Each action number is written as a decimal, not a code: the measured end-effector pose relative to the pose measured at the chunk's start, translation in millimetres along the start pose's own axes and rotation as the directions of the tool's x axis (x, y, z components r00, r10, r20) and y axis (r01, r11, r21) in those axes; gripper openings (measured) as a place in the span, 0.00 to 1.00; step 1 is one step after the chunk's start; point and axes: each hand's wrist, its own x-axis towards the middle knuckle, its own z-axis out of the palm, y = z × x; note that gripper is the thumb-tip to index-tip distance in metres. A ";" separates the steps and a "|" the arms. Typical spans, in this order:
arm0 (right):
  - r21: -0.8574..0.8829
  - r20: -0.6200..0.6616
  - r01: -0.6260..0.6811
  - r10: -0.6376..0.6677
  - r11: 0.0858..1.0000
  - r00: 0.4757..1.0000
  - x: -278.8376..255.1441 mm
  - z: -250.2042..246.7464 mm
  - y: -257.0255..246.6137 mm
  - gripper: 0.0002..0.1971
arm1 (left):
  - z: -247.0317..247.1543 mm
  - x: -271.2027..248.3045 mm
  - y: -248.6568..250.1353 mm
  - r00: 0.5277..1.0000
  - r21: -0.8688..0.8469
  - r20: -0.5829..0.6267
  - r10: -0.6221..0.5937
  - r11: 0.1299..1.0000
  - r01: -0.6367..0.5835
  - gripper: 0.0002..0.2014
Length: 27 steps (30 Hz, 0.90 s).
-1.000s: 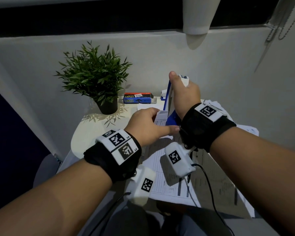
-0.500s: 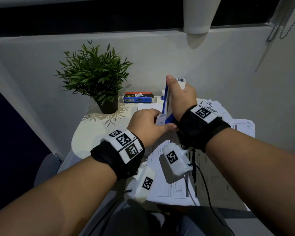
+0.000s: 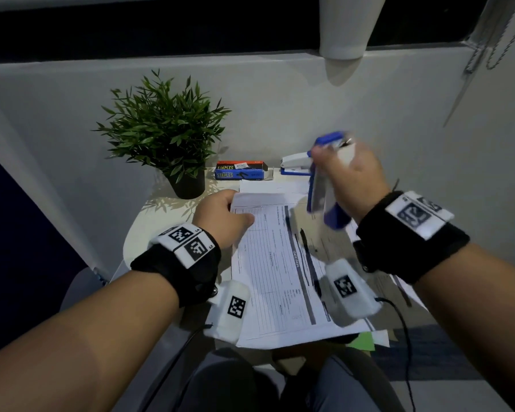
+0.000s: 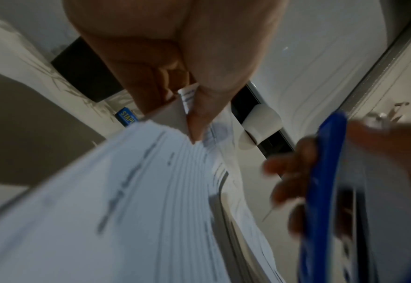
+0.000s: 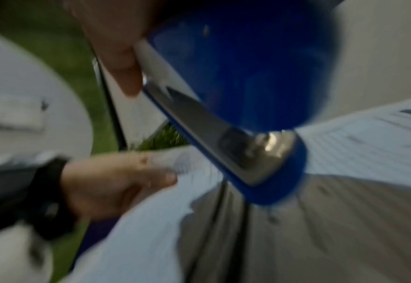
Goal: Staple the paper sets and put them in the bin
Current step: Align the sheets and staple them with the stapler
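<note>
A set of printed forms (image 3: 274,263) lies on the small white table (image 3: 161,215). My left hand (image 3: 223,218) pinches its far left corner (image 4: 187,99) between thumb and fingers. My right hand (image 3: 348,176) grips a blue and white stapler (image 3: 324,188), lifted clear of the paper and to its right, blurred by motion. In the right wrist view the stapler (image 5: 236,95) shows its metal underside above the sheets. More loose papers (image 3: 378,292) lie under and to the right of the set. No bin is in view.
A potted green plant (image 3: 161,135) stands at the table's back left. Two boxes of staples (image 3: 240,171) and a second blue and white stapler (image 3: 295,165) sit at the back by the wall. My knees are below the table's near edge.
My right hand has lifted the stapler off the paper's corner and swung it to the right. My left hand still holds the corner and has drawn back to the left.
</note>
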 end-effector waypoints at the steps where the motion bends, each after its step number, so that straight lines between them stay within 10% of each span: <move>1: -0.118 0.192 0.041 -0.018 0.992 0.981 -8.9 -1.6 0.9 0.07 | -1.0 0.2 0.4 1.000 0.017 0.000 0.007 1.000 -0.007 0.09; 4: -0.624 0.615 0.302 0.214 0.721 0.759 -32.0 -1.8 13.1 0.13 | -2.4 -1.4 1.6 0.998 0.049 -0.005 0.067 0.997 -0.067 0.12; 7: -0.741 0.654 0.439 0.400 0.508 0.642 -43.7 0.2 23.1 0.21 | -3.3 -2.7 -4.1 0.989 0.096 0.067 0.129 0.986 -0.135 0.14; 16: -0.723 0.691 0.539 0.435 0.433 0.577 -58.4 0.6 41.6 0.20 | -15.1 -28.3 -19.8 0.747 0.341 0.456 0.483 0.681 -0.648 0.13; 23: -0.732 0.680 0.524 0.432 0.435 0.592 -59.8 2.0 39.6 0.21 | -16.5 -33.6 -23.0 0.773 0.329 0.458 0.439 0.724 -0.606 0.13; 27: -0.747 0.663 0.488 0.470 0.451 0.582 -58.7 1.8 35.2 0.29 | -14.7 -37.2 -19.8 0.894 0.296 0.296 0.337 0.857 -0.421 0.16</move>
